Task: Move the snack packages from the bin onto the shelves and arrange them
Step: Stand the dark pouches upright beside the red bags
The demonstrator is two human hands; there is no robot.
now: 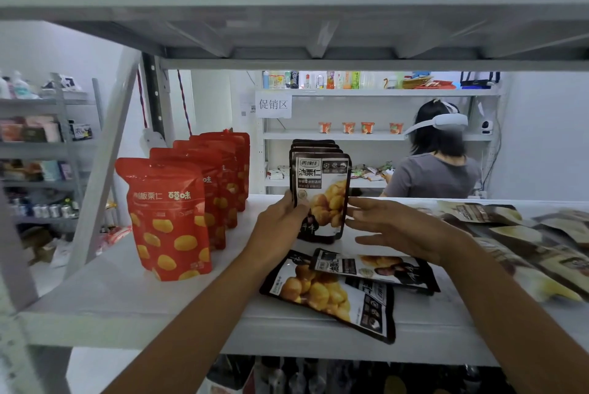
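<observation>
A row of black chestnut packages (322, 189) stands upright on the white shelf (134, 298). My left hand (280, 221) grips the left edge of the front package. My right hand (392, 228) hovers at the package's right side with straight fingers, fingertips close to it. Two more black packages (334, 291) lie flat on the shelf in front, partly overlapping. Left of them stands a row of several red chestnut packages (169, 221). The bin is out of view.
Beige and brown packages (535, 250) lie piled on the shelf's right end. An upper shelf board (318, 33) hangs low overhead. Behind the shelf, a person in a grey shirt (436, 167) works at another rack. More stocked racks stand far left.
</observation>
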